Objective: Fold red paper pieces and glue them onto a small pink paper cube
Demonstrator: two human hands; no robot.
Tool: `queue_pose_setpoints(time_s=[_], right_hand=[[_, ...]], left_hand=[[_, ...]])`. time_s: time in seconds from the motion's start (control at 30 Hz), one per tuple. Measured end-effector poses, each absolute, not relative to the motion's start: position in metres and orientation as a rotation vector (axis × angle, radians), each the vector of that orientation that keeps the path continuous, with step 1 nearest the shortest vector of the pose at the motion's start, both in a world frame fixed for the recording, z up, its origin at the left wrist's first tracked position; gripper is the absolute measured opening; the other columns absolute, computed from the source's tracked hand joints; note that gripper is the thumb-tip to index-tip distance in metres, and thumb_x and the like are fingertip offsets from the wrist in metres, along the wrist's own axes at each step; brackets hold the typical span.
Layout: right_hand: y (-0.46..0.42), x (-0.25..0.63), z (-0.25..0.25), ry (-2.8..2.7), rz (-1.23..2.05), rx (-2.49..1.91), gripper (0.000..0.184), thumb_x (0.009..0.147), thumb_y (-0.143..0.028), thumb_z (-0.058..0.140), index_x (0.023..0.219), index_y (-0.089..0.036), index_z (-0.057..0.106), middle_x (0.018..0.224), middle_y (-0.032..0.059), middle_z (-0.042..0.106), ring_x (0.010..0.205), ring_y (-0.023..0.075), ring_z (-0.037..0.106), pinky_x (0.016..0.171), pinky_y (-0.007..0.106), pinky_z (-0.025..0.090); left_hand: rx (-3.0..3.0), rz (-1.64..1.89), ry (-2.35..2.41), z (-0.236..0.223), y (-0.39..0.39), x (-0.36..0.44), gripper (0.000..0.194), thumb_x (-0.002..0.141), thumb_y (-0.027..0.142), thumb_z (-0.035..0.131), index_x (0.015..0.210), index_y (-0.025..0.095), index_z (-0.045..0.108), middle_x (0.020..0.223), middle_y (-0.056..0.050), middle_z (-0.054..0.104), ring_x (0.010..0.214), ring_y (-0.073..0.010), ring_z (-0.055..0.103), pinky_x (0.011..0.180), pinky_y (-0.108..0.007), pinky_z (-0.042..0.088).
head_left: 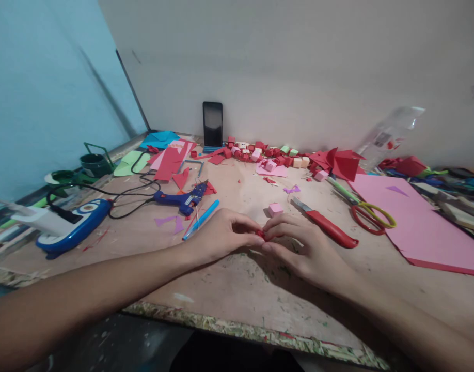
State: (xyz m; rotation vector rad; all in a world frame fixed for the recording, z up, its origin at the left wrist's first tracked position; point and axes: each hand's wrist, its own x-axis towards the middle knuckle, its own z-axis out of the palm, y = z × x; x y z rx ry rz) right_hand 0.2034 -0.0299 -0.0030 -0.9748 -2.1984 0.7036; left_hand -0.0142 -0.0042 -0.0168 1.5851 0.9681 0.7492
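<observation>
Between my fingertips is a small red paper piece [261,234], mostly hidden by the fingers. My left hand [229,232] pinches it from the left, and my right hand [299,240] closes on it from the right. Just beyond the hands sits a pink paper cube [275,208]. A red-handled knife [332,227] lies to the right of my right hand. Close to my left hand are a blue pen [201,219] and a blue hot glue gun [183,198].
Scissors [370,214] lie by pink paper sheets [423,222] on the right. Many small paper cubes [256,153] line the wall, near an upright phone [212,124] and a tilted plastic bottle [392,137]. On the left, cables run from a blue-and-white power strip [74,227].
</observation>
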Motion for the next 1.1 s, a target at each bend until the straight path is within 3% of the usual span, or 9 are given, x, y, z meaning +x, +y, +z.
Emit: queue_pose_setpoints(time_s=[0.2,0.5,0.6,0.7,0.8,0.9,1.1], right_hand=[[-0.028,0.203,-0.003,-2.167,0.818,-1.107,0.008,0.096,-0.026,0.068,0.089,-0.025,0.073,0.085,0.0053,0.078,0.079,0.0231,0.07,0.073,0.04,0.057],[-0.029,0.2,-0.007,-2.065,0.945,-1.125,0.025,0.098,-0.04,0.064,0.083,-0.024,0.075,0.083,0.0069,0.079,0.077,0.0241,0.072,0.07,0.037,0.059],[-0.03,0.2,-0.007,-1.995,0.971,-1.159,0.026,0.095,-0.043,0.066,0.08,-0.023,0.076,0.084,0.0084,0.079,0.078,0.0261,0.074,0.07,0.038,0.06],[-0.028,0.2,-0.008,-1.882,1.044,-1.185,0.027,0.09,-0.044,0.07,0.078,-0.022,0.077,0.085,0.0101,0.08,0.076,0.0266,0.074,0.068,0.038,0.06],[-0.024,0.2,-0.01,-1.773,1.118,-1.197,0.029,0.085,-0.046,0.075,0.075,-0.02,0.078,0.078,0.0091,0.078,0.07,0.0251,0.071,0.063,0.037,0.057],[-0.02,0.201,-0.01,-1.635,1.222,-1.178,0.029,0.08,-0.047,0.08,0.074,-0.019,0.079,0.077,0.0083,0.077,0.068,0.0229,0.069,0.065,0.037,0.057],[-0.021,0.2,-0.009,-1.38,1.464,-1.104,0.026,0.077,-0.044,0.084,0.073,-0.019,0.082,0.076,0.0069,0.074,0.068,0.0171,0.062,0.069,0.034,0.055]], left_hand=[[1.546,0.785,0.944,-0.02,-0.001,-0.016,0.016,0.077,0.027,0.084,0.091,0.018,0.085,0.087,-0.004,0.083,0.079,-0.0184,0.074,0.073,-0.029,0.056],[1.514,0.757,0.897,-0.014,-0.006,-0.015,0.024,0.079,0.031,0.085,0.098,0.016,0.085,0.091,-0.006,0.082,0.079,-0.0176,0.071,0.068,-0.026,0.054],[1.564,0.886,1.011,0.002,-0.002,-0.024,0.027,0.083,0.036,0.082,0.1,0.015,0.083,0.087,-0.006,0.079,0.072,-0.0158,0.066,0.06,-0.025,0.049],[1.678,1.065,1.118,0.019,0.003,-0.038,0.018,0.087,0.031,0.079,0.098,0.016,0.081,0.091,-0.006,0.078,0.078,-0.0161,0.067,0.066,-0.026,0.051],[1.931,1.047,1.142,0.027,0.001,-0.042,0.007,0.086,0.02,0.078,0.092,0.017,0.079,0.093,-0.005,0.078,0.086,-0.0181,0.07,0.078,-0.029,0.054],[2.414,0.933,0.996,0.024,-0.006,-0.034,0.007,0.089,0.021,0.078,0.094,0.017,0.076,0.096,-0.007,0.078,0.089,-0.0202,0.071,0.083,-0.032,0.054],[3.151,0.962,0.707,0.01,-0.017,-0.017,0.014,0.105,0.02,0.058,0.101,0.014,0.07,0.098,-0.007,0.078,0.084,-0.0197,0.068,0.077,-0.034,0.048]])
